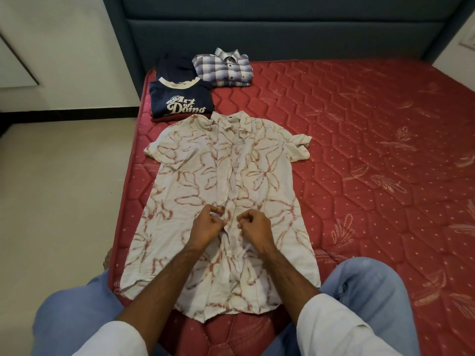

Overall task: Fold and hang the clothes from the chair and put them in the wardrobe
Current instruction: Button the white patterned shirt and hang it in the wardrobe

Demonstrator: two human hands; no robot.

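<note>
A white short-sleeved shirt with a red flower print (259, 181) lies spread flat, front up, on the red mattress (372, 160), collar away from me. My left hand (208, 226) and my right hand (253, 226) sit side by side over the button strip near the shirt's lower middle. Both have curled fingers that pinch the two edges of the placket. Three folded garments lie beyond the collar: a navy T-shirt with white lettering (181, 101), a dark garment (176, 66) behind it, and a blue-and-white checked shirt (223, 69).
A blue padded headboard (270, 29) closes the far end of the bed. Pale floor (64, 188) runs along the left of the mattress. My knees in light blue jeans (365, 291) rest at the mattress's near edge.
</note>
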